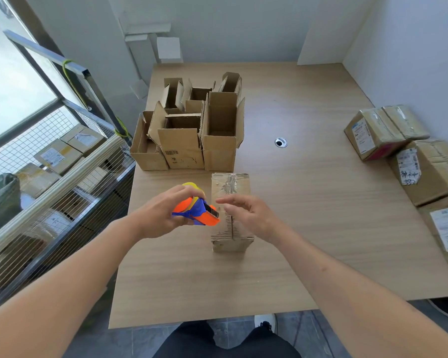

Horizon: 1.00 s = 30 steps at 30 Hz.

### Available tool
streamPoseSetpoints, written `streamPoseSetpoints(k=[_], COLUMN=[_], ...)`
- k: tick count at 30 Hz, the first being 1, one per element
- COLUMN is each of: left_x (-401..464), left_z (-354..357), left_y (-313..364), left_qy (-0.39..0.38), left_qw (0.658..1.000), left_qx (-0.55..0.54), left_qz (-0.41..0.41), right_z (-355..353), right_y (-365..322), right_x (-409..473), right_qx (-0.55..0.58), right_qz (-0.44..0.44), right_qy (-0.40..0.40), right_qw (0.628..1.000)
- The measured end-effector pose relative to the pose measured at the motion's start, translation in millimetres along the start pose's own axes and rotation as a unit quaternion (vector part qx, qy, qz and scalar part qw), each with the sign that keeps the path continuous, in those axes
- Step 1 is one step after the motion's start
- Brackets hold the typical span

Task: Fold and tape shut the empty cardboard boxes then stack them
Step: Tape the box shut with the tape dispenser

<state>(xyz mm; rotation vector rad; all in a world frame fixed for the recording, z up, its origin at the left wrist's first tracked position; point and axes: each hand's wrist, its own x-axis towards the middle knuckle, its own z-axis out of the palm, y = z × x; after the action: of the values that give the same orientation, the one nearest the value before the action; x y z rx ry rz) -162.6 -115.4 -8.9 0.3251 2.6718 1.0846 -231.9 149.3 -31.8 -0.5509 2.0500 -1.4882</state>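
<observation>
Handle of the tape dispenser [195, 211] buried inside the left hand [158, 215]; roll mostly covered by the fingers. Middle of the closed box [230, 187] screened by the right hand [251, 218] and the dispenser's nose, so contact between fingertips and tape impossible to judge. Rear open boxes [192, 120] partly masked by the front ones. Print on the labels of the taped boxes [388, 133] too small to read; nearest of these cut by the right edge. Cartons in the wire cart [62, 156] blurred behind mesh, perhaps sealed. Counter [308, 177] clipped at right.
</observation>
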Motion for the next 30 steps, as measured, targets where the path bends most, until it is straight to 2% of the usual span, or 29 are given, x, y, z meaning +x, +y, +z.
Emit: streamPoseSetpoints(k=[5, 13, 20, 30], left_x=[5.8, 8.1, 9.9, 1.4], left_z=[-4.2, -7.2, -8.7, 1.0], left_y=[16.1, 30.9, 39.1, 42.9], left_qy=[-0.002, -0.016, -0.060, -0.087], left_qw=[1.000, 0.999, 0.997, 0.994], left_qx=[0.006, 0.028, 0.049, 0.065], left_qz=[0.018, 0.029, 0.011, -0.008], right_z=[-1.3, -12.7, -15.8, -14.5], right_y=[-23.0, -33.0, -35.7, -22.7], right_x=[1.3, -4.2, -11.5, -27.5], right_qx=[0.047, 0.119, 0.094, 0.074], right_qz=[-0.019, 0.042, 0.084, 0.075], right_qy=[-0.013, -0.027, -0.006, 0.039], right_qw=[0.999, 0.992, 0.992, 0.994])
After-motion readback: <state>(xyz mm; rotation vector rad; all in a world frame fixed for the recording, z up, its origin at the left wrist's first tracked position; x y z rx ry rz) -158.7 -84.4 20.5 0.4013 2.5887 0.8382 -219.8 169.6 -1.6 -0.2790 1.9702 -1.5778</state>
